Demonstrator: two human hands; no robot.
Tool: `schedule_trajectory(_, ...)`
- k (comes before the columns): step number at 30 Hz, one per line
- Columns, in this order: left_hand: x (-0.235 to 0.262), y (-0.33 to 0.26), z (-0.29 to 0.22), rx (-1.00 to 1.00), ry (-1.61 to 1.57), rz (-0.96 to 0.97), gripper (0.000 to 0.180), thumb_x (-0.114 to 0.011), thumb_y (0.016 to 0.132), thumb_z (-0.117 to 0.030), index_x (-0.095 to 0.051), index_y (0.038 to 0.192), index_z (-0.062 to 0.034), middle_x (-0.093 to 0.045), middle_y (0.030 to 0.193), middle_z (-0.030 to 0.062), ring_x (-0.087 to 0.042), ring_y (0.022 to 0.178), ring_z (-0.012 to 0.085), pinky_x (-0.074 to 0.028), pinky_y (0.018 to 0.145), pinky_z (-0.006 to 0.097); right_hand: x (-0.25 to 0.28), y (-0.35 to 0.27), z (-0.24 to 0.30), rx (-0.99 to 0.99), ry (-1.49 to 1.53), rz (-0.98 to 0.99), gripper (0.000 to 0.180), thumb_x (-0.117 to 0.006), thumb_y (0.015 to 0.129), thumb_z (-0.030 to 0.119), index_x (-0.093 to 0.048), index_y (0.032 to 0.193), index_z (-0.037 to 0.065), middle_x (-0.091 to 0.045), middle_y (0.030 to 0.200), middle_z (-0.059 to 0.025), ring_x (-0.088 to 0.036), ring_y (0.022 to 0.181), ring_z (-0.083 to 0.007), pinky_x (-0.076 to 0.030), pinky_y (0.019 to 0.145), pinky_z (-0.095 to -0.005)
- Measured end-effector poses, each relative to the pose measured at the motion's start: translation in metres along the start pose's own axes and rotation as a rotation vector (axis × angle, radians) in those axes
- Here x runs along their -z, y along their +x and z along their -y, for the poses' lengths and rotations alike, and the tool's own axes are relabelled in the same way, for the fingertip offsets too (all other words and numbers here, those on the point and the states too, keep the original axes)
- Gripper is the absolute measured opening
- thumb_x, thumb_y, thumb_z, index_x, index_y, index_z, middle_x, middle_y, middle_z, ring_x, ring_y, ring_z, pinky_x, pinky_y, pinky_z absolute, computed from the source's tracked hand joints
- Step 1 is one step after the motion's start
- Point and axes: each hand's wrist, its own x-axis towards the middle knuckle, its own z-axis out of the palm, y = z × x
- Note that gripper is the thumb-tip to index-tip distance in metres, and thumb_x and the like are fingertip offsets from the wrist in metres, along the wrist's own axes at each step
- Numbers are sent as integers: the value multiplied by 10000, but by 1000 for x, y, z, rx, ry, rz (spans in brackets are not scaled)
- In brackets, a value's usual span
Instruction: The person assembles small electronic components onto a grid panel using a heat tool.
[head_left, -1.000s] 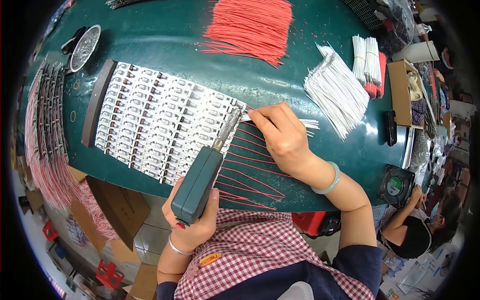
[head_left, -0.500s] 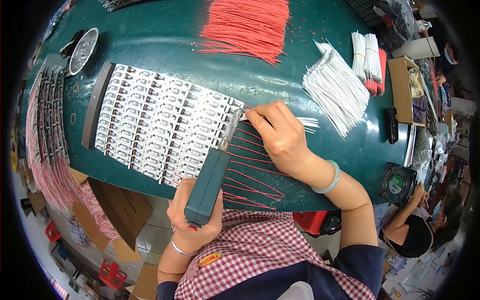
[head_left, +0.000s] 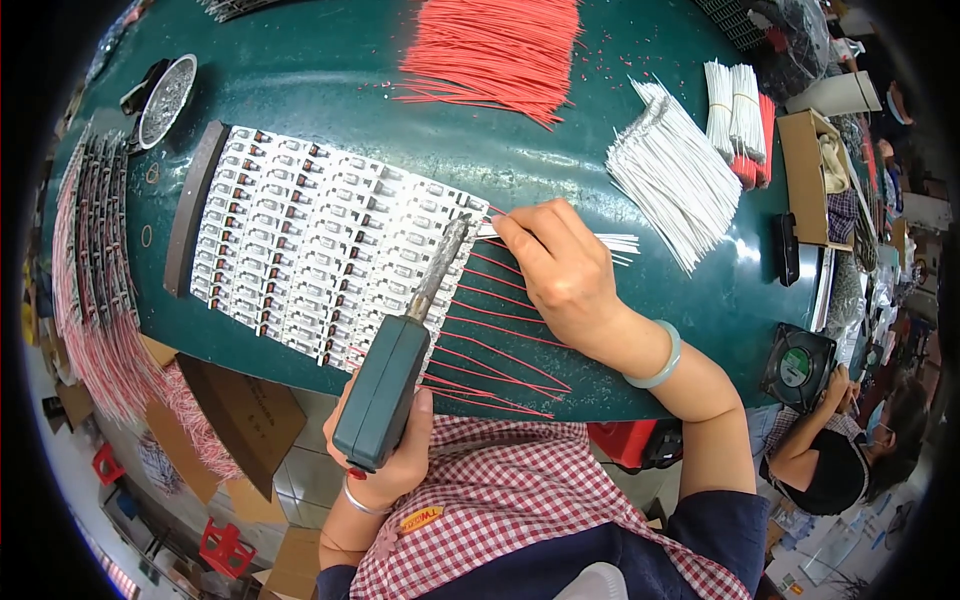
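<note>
My left hand (head_left: pixel 400 462) is wrapped round the handle of a dark green soldering gun (head_left: pixel 383 385). Its metal tip slants up and right, ending over the right-hand edge of a white circuit board panel (head_left: pixel 300 215) with rows of small metal parts. Beside that edge my right hand (head_left: pixel 568 268) pinches a few white wires (head_left: pixel 618 243), their free ends sticking out past the knuckles and one end near the tip. Thin red wires (head_left: pixel 490 318) run from the panel's edge toward the right, below the tip. A dark bar (head_left: pixel 195 210) lies along the panel's left side.
On the green table lie a red wire pile (head_left: pixel 495 55) and a white wire pile (head_left: pixel 675 175). Bundled wires (head_left: pixel 732 110), a cardboard box (head_left: pixel 808 180) and a fan (head_left: pixel 798 366) stand rightward. A metal dish (head_left: pixel 167 103) and wired strips (head_left: pixel 95 270) are leftward. A co-worker (head_left: pixel 825 460) sits at right.
My left hand has drawn the soldering gun down and to the left, so its tip now lies over the panel instead of beside the pinched wires. The right hand has barely moved.
</note>
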Motion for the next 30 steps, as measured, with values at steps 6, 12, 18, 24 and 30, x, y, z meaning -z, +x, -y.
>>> schedule_trajectory(6,-1,-4,6,-36,-14,0,277,-761,801,0,-710,1067,58,-713,944,177,-701,740,295,-550,663,328,4,-3,10,-5,43,-58,396,-687,685,-55,-689,1080,-79,-676,974,-143,-647,823,-277,-551,657,-355)
schedule_trajectory(12,-1,-2,1,-51,54,34,262,-763,785,-1,-709,1034,58,-703,976,197,-703,756,322,-555,676,343,1,-3,11,-13,50,-17,370,-677,722,2,-689,1082,-81,-680,980,-138,-646,804,-269,-552,635,-342)
schedule_trajectory(18,0,-4,-1,-9,63,61,226,-751,785,17,-708,1003,54,-698,989,193,-700,764,325,-556,686,345,-1,-2,13,-4,37,-19,365,-683,718,13,-685,1072,-78,-678,973,-136,-643,790,-256,-546,607,-333)
schedule_trajectory(24,1,8,-15,-104,142,67,204,-749,770,52,-707,970,45,-684,955,163,-692,771,306,-553,685,339,-2,0,14,13,5,-4,287,-696,743,26,-691,1010,-80,-650,945,-111,-619,849,-230,-553,640,-313)
schedule_trajectory(30,3,4,-12,-98,172,83,193,-753,774,43,-709,961,36,-669,919,150,-681,744,302,-549,660,339,-4,-1,16,12,11,-7,321,-690,727,14,-685,1033,-82,-657,951,-125,-627,823,-244,-547,624,-323)
